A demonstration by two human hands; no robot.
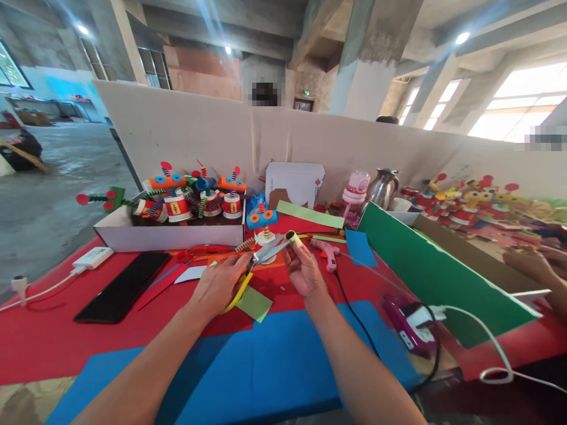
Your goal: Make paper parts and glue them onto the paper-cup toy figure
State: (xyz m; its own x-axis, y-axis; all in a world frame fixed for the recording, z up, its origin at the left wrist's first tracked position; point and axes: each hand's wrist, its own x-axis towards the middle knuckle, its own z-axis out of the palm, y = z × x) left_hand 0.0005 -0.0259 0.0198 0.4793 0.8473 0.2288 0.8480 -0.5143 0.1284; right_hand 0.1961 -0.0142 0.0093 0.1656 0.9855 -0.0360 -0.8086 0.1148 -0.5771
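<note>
My left hand [220, 283] grips yellow-handled scissors [261, 256], blades pointing up and right. My right hand [303, 268] pinches a small rolled tube of pale green paper [292, 237] right at the blade tips. Both hands hover over red and blue foam sheets [283, 354] on the table. A green paper scrap [254, 303] lies just under my left hand.
A white box [168, 236] of finished craft figures stands at the back left. A pink glue gun [326, 252] lies by my right hand, with its black cord. A phone [123, 285] and power bank [93, 257] lie left. A green board [434, 268] stands right; another person's hand [534, 262] works beyond it.
</note>
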